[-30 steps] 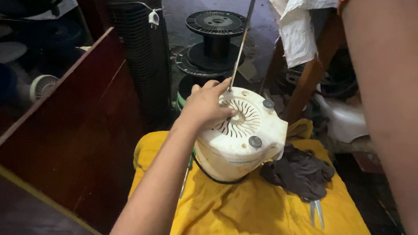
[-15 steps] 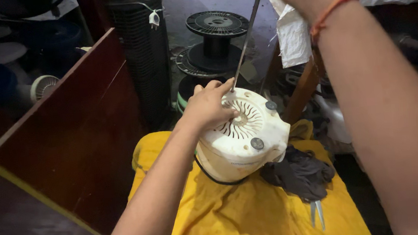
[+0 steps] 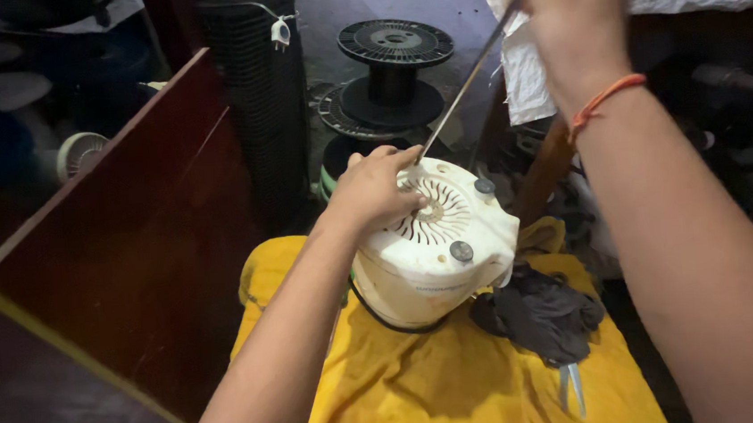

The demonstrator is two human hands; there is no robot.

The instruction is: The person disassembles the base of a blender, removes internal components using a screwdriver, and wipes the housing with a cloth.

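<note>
A cream-white round appliance housing (image 3: 434, 261) with a slotted vent and grey rubber feet lies tilted on a yellow cloth (image 3: 426, 387). My left hand (image 3: 375, 189) grips its upper left rim, fingers curled over the vent. My right hand (image 3: 576, 17), with an orange thread on the wrist, is raised at the top and holds a long thin metal shaft (image 3: 465, 84) like a screwdriver. The shaft slants down, and its tip meets the housing beside my left fingertips.
A dark grey rag (image 3: 541, 310) and a small pair of metal tweezers (image 3: 571, 389) lie on the yellow cloth at right. Behind stand black wire spools (image 3: 392, 71), a black ribbed tower (image 3: 260, 95) and a white cloth (image 3: 526, 65). A dark red wooden panel (image 3: 120, 258) rises at left.
My right hand and arm have shifted left and lower into view, tilting the shaft more. The left hand and housing have stayed nearly still.
</note>
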